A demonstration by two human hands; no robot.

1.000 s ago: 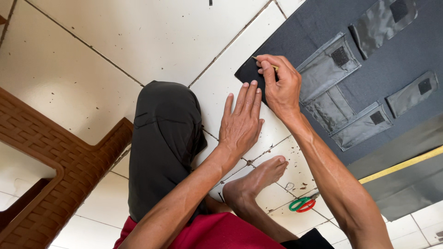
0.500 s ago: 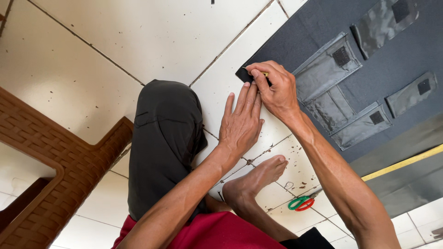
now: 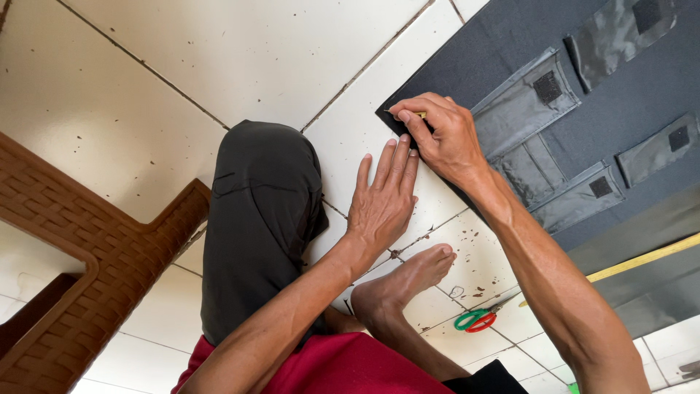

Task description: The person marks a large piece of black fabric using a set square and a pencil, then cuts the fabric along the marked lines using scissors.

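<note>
A large dark grey fabric sheet [image 3: 510, 44] lies on the white tiled floor at the upper right, with several sewn-on pocket pieces [image 3: 521, 109] on it. My right hand [image 3: 437, 135] pinches a small yellowish marker at the sheet's left edge. Flat on the tile beside that edge rests my left hand [image 3: 383, 201], fingers together, fingertips touching the sheet's border. My bent knee in dark trousers [image 3: 259, 219] and my bare foot [image 3: 408, 281] are below the hands.
Green and red scissors [image 3: 475, 319] lie on the floor by my right forearm. A yellow strip [image 3: 642, 259] crosses the lower right. A brown woven chair frame [image 3: 87, 270] stands at the left.
My right hand has slid a little down along the sheet's left edge with the marker. My left hand has stayed flat in place.
</note>
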